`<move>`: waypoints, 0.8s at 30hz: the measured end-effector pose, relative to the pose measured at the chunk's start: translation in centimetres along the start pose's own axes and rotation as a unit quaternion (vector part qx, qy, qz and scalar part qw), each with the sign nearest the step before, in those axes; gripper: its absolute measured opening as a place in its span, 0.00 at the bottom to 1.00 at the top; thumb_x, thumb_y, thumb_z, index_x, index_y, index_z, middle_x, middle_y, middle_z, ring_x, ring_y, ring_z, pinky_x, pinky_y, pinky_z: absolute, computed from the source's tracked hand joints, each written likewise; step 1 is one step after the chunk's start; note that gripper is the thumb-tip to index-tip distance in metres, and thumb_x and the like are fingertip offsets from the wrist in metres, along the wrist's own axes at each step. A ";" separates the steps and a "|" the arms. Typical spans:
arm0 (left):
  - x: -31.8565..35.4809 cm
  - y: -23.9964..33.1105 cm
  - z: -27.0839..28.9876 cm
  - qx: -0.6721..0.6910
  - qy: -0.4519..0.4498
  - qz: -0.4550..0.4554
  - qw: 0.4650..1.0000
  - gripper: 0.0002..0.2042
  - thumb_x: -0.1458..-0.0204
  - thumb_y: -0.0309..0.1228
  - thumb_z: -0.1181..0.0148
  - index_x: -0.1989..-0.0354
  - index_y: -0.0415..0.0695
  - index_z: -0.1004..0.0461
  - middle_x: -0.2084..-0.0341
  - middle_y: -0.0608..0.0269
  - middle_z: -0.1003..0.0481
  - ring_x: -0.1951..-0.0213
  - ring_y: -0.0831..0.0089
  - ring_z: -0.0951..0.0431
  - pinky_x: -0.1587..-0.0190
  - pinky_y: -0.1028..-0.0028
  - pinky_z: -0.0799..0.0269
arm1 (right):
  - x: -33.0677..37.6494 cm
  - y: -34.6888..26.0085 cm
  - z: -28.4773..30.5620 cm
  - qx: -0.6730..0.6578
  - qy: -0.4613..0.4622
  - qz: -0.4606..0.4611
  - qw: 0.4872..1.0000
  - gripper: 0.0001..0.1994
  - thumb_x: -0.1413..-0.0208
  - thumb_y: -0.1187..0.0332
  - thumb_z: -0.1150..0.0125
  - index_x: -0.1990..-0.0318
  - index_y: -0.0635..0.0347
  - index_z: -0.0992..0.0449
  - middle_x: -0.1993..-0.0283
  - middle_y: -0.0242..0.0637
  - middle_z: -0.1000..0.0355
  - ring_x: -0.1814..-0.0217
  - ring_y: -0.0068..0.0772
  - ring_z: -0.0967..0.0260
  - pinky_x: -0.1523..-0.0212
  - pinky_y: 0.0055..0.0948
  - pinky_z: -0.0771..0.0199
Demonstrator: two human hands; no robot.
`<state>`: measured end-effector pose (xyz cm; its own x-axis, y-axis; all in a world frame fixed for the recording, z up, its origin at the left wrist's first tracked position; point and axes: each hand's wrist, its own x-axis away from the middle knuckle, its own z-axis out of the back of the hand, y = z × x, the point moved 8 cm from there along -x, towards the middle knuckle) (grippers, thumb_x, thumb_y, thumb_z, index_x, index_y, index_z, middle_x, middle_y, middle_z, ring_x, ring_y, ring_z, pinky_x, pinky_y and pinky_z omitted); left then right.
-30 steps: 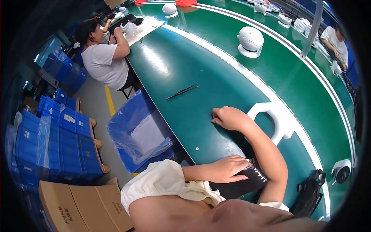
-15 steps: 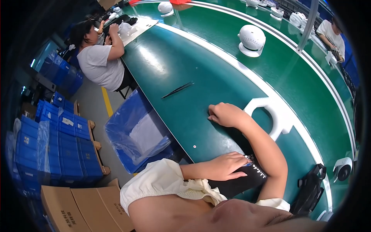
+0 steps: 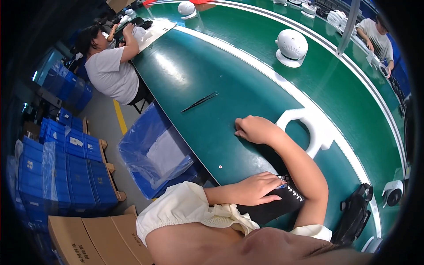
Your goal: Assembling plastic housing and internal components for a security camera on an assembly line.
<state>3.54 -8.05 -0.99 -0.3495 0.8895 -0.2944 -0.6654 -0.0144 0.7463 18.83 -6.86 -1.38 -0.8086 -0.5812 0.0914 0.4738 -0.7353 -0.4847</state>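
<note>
My left hand (image 3: 258, 189) lies flat, fingers stretched out, over a black sheet (image 3: 269, 210) close to my body. White tooth-like pieces (image 3: 295, 194) line the sheet's edge, and something small and blue (image 3: 281, 186) shows at these fingertips. My right hand (image 3: 256, 129) rests farther out on the green table (image 3: 198, 128), its fingers curled down against the surface. Whatever it may hold is hidden beneath it. Black tweezers (image 3: 199, 102) lie beyond this hand, to the left. A small round whitish bit (image 3: 220, 167) sits between the table edge and my right hand.
A white ring-shaped frame (image 3: 316, 132) lies beyond my right forearm. White domed devices (image 3: 292, 47) stand on the green conveyor (image 3: 340, 97). A black bag-like item (image 3: 353, 212) is at right. A lined blue bin (image 3: 152, 154) stands left, near cartons (image 3: 99, 238). Co-workers (image 3: 112, 66) sit farther off.
The view has shifted slightly. The nearest domed device on the conveyor has moved a little right and turned. The far-right co-worker's hands have moved apart. My hands stay nearly in place.
</note>
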 end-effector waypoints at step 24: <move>0.0 0.2 0.2 -0.004 0.005 -0.004 1.000 0.17 0.51 0.33 0.45 0.55 0.39 0.37 0.61 0.59 0.31 0.59 0.61 0.32 0.55 0.67 0.37 | 0.0 -0.3 0.2 -0.001 0.001 -0.004 1.000 0.11 0.51 0.64 0.46 0.67 0.65 0.29 0.72 0.48 0.29 0.68 0.49 0.30 0.66 0.41 0.30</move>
<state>3.58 -7.92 -0.75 -0.3506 0.8849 -0.3066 -0.6736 -0.0108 0.7390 18.80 -6.72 -1.10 -0.8132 -0.5743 0.0949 0.4661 -0.7401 -0.4848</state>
